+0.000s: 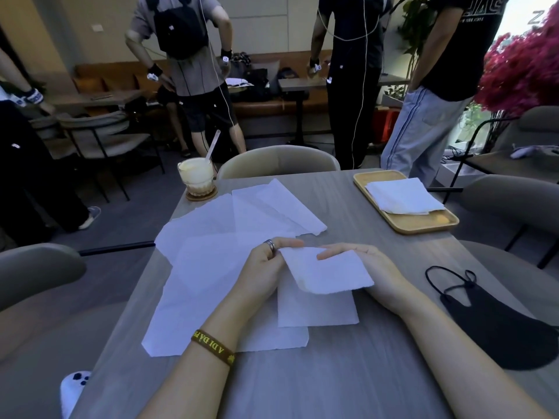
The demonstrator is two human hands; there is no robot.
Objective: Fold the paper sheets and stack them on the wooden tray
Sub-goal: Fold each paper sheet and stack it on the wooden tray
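A small folded white paper sheet (329,275) is lifted just above the table, held between both hands. My left hand (266,267) pinches its left edge, a ring on one finger. My right hand (369,267) holds its right side, fingers on top and palm under it. Several unfolded white sheets (217,246) lie spread and overlapping on the table's left and middle, one directly beneath the held sheet. The wooden tray (423,225) sits at the far right of the table with a stack of folded sheets (402,196) on it.
A black face mask (496,322) lies at the right near my right forearm. A glass of pale drink with a straw (196,176) stands on a coaster at the far left corner. Chairs surround the grey table (332,373); people stand beyond it.
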